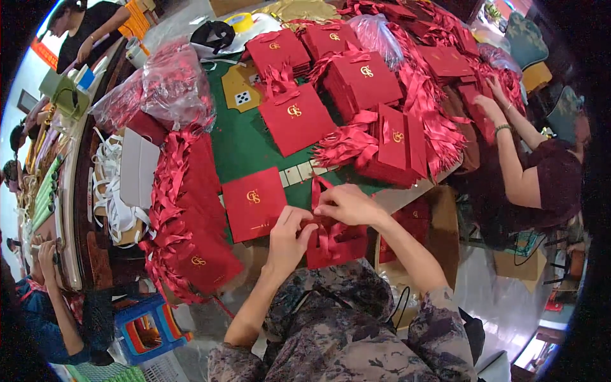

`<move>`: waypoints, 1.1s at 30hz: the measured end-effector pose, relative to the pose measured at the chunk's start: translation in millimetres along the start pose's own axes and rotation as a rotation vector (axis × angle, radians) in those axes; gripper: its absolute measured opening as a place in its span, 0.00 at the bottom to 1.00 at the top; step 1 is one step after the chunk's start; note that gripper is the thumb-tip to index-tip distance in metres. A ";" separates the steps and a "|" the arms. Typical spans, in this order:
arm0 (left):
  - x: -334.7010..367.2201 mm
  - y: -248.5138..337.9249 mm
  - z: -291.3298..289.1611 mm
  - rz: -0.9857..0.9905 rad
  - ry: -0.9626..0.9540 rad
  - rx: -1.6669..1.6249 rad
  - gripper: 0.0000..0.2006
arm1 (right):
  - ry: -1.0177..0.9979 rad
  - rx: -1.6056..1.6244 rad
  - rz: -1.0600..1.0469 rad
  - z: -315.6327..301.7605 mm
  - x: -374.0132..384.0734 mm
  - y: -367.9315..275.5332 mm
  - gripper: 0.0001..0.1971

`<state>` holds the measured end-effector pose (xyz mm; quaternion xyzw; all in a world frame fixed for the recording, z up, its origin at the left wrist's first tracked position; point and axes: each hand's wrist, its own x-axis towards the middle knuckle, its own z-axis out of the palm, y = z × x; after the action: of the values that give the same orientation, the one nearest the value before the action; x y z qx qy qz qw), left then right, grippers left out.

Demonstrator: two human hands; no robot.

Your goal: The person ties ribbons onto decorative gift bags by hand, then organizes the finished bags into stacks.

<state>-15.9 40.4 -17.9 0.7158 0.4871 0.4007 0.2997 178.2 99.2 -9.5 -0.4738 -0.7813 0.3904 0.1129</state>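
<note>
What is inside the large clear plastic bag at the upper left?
Through the clear plastic bag, red ribbon-like strips show. Folds and glare blur their details; anything deeper is covered by these strips.

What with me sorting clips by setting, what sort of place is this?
Probably a small hand-assembly workshop: stacks of red bags with ribbon handles crowd a green tabletop, and a co-worker at the right reaches among more red goods.
</note>
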 end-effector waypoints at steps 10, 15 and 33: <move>13.4 -5.6 13.9 -0.058 0.016 0.141 0.13 | 0.453 0.126 -0.092 22.6 3.9 12.2 0.10; 22.2 -15.9 28.5 -0.099 0.020 0.206 0.09 | 0.626 0.262 -0.085 16.0 -14.3 6.0 0.08; 24.8 -21.3 33.3 -0.020 0.017 0.245 0.07 | 0.427 -0.130 -0.029 8.0 -11.5 25.7 0.06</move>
<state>8.2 69.7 -45.0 0.7387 0.5421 0.3412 0.2098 196.6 91.9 -31.0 -0.5405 -0.7701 0.2283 0.2506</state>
